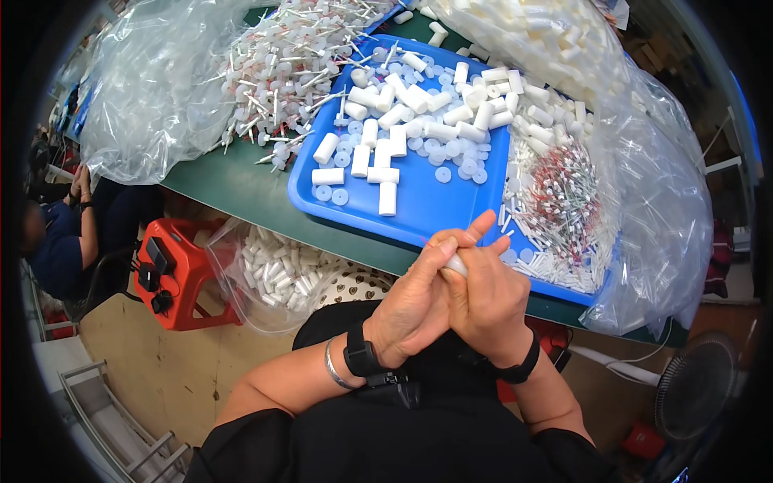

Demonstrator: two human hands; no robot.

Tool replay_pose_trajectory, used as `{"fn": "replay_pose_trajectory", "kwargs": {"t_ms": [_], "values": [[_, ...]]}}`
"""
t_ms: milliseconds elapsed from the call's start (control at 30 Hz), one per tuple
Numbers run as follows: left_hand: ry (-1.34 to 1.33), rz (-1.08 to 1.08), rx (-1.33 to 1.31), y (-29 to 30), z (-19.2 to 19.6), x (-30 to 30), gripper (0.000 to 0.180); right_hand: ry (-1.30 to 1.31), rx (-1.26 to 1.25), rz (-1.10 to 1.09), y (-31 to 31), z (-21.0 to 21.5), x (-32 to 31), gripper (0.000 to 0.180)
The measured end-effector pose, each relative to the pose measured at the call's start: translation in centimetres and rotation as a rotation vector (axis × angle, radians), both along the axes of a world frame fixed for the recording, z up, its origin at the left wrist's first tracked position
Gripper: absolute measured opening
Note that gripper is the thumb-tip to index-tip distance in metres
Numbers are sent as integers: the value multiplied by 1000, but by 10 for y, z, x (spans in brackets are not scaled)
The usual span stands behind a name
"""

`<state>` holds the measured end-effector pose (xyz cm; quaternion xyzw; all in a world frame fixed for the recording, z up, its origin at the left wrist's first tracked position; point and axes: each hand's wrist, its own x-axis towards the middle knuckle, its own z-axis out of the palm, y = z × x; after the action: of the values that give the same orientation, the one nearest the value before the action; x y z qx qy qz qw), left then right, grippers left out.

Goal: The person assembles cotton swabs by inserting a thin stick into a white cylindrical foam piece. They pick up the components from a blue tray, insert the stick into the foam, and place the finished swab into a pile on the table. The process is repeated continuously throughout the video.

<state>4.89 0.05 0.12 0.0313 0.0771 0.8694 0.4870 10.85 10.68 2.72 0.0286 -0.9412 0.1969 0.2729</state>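
Note:
My left hand (415, 298) and my right hand (489, 294) are pressed together just below the near edge of a blue tray (419, 205). Between their fingers they hold a small white plastic tube (456, 266), mostly hidden by the fingers. The tray holds several white cylinders (400, 105) and flat white discs (451, 149). At the tray's right side lies a heap of thin white sticks with red tips (560, 201).
A green table (241, 189) carries clear bags of white parts (282, 64) at the back. A clear bag of white tubes (278, 274) sits at my lap's left, by a red stool (173, 278). Another person (68, 225) sits far left. A fan (696, 394) stands lower right.

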Motion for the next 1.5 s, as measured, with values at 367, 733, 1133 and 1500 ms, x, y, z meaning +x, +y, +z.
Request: {"fn": "replay_pose_trajectory", "kwargs": {"t_ms": [367, 733, 1133, 1500], "values": [[228, 52, -283, -2, 0, -2, 63, -193, -211, 34, 6, -2, -4, 31], [308, -6, -367, -18, 10, -23, 70, -675, -1281, 139, 9, 13, -3, 30], [481, 262, -490, -29, 1, 0, 40, -345, -360, 110, -24, -3, 1, 26], [827, 941, -1234, -164, -39, -56, 24, -196, 86, -200, 78, 20, 14, 10]]}}
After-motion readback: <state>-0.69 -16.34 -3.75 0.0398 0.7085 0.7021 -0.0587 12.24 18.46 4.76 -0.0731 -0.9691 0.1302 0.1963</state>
